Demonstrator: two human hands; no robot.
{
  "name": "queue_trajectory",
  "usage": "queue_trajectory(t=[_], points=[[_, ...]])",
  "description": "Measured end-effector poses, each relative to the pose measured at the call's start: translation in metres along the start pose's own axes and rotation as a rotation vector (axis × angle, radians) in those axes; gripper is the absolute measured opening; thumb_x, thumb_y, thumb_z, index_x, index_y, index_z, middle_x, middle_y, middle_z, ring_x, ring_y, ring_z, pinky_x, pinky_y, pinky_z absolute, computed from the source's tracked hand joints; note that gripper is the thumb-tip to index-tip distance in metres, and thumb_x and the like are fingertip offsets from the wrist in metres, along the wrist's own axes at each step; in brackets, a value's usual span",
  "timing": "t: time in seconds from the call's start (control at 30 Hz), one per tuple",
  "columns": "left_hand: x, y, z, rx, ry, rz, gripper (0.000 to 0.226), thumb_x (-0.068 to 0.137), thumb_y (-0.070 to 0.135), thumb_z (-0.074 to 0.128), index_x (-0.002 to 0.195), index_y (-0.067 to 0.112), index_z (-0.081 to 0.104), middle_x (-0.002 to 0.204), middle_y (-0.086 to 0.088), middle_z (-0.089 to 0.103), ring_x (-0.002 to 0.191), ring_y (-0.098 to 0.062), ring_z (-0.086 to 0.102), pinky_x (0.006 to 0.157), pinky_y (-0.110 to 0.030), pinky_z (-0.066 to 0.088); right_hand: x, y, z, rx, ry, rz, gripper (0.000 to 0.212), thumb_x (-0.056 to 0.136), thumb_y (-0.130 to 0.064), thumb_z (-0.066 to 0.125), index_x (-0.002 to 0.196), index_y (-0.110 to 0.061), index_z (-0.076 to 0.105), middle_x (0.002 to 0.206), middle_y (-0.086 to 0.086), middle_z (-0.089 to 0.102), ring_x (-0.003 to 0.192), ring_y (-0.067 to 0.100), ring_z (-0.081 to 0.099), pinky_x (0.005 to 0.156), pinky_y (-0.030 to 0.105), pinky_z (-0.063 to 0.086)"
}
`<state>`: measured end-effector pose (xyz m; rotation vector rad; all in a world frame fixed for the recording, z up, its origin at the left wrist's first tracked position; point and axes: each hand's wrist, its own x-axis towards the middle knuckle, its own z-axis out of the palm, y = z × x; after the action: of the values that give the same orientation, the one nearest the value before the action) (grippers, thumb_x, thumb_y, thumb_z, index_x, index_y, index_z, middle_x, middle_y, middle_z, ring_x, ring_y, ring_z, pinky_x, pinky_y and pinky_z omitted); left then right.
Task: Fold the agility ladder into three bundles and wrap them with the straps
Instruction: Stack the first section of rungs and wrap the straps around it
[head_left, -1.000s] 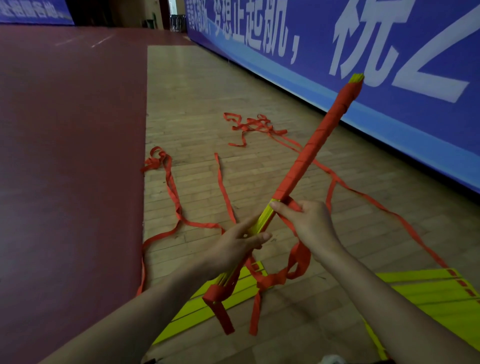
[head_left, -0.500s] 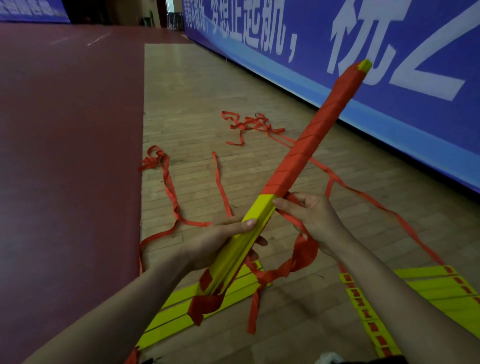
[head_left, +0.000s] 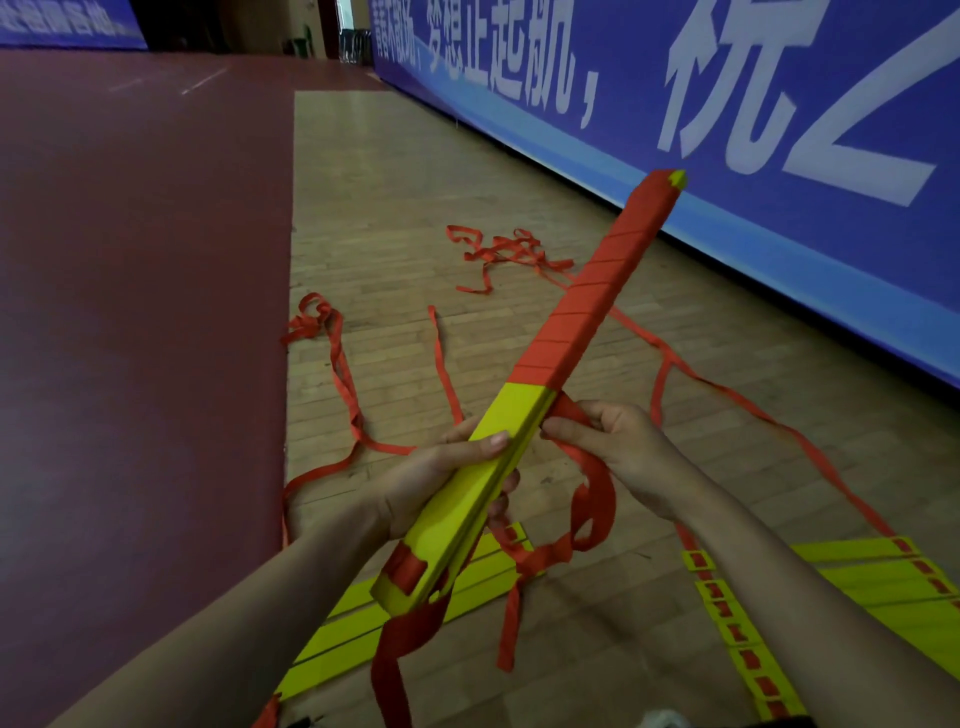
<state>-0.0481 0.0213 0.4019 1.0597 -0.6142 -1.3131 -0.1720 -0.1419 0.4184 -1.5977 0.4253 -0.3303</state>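
Since the earlier frame, bundle (head_left: 524, 415) sits rolled in my grip: broad yellow face up now, more bare yellow showing below the wrap, far tip lower against the banner (head_left: 779, 104).

Left hand (head_left: 441, 483) closed around the bare yellow part, thumb across the top face, fingers under. Right hand (head_left: 618, 452) pinches the strap (head_left: 592, 499) just beside the bundle's right edge, right at the last red turn; thumb and fingers closed on the strap, not on the bundle.

Bundle is in the air between both hands, long axis running from low-left near my body up to far-right. Far half wrapped red, near half bare, near end with a red tab poking past my left wrist. Slack strap hangs in a loop below the right hand, touching floor (head_left: 395, 171).

Next turn, by my guess, goes toward me down the axis, so the right hand, nearer the wrap edge, has to pass strap under the bundle; left hand blocks that stretch and likely needs to slide back.

Two more rung stacks (head_left: 883, 577) lie flat on the floor, unwrapped; loose straps trail beyond.
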Motion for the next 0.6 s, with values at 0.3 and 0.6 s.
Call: queue_trajectory(t=[0.3,0.6], points=[[0.006,0.007,-0.013,-0.023,0.113,0.036,0.036,0.082,0.027,0.06,0.113,0.013,0.047,0.072,-0.019,0.057,0.054,-0.028,0.056,0.054,-0.034,0.05,0.0,0.0,-0.008,0.04,-0.022,0.128,0.007,0.079,-0.014,0.072,0.084,-0.009,0.072,0.068,-0.001,0.071,0.056,0.005,0.063,0.05,0.015,0.048],[0.014,-0.002,-0.016,0.085,0.224,0.05,0.056,0.077,0.014,0.062,0.13,0.01,0.045,0.077,-0.019,0.06,0.06,-0.03,0.059,0.056,-0.036,0.052,0.003,0.002,0.001,-0.076,0.173,0.061,0.014,0.083,-0.02,0.072,0.081,-0.007,0.067,0.055,0.002,0.053,0.038,0.005,0.045,0.036,0.016,0.035]])
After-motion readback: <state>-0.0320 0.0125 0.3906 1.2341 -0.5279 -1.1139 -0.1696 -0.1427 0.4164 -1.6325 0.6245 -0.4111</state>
